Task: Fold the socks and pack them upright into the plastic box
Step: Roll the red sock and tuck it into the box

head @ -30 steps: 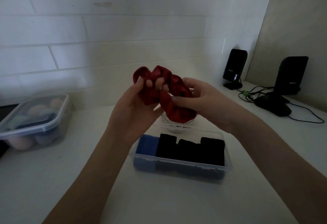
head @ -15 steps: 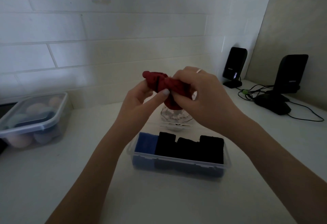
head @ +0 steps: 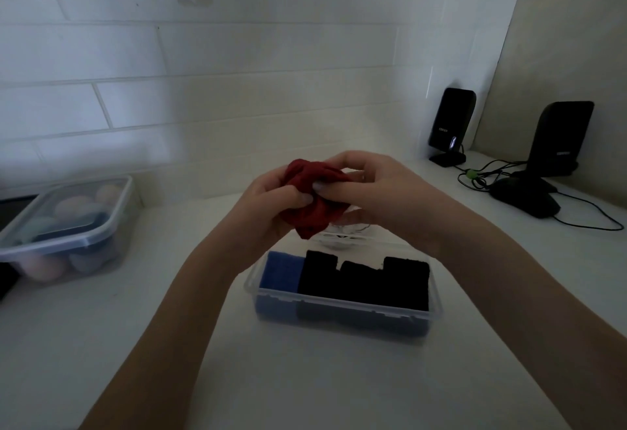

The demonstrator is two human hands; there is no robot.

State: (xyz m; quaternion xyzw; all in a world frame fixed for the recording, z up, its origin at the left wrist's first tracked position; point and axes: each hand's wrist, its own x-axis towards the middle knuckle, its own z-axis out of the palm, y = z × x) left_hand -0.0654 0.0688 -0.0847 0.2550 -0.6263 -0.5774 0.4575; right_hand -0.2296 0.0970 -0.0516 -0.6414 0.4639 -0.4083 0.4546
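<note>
Two hands, left (head: 271,204) and right (head: 380,192), grip one bunched dark-red fabric sock (head: 314,200), fingers curled round it, above clear rectangular plastic box (head: 339,309) holding upright blue and black folded socks (head: 364,277).

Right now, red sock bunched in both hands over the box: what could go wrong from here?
1. The red sock is a loose wad pinched between the left hand and right hand, with a tail hanging below; it may unravel when lowered.
2. The plastic box front row looks full: one blue sock and three black socks. Forcing the sock in could tip them.
3. A clear glass object sits right under the hands and could get knocked.
</note>
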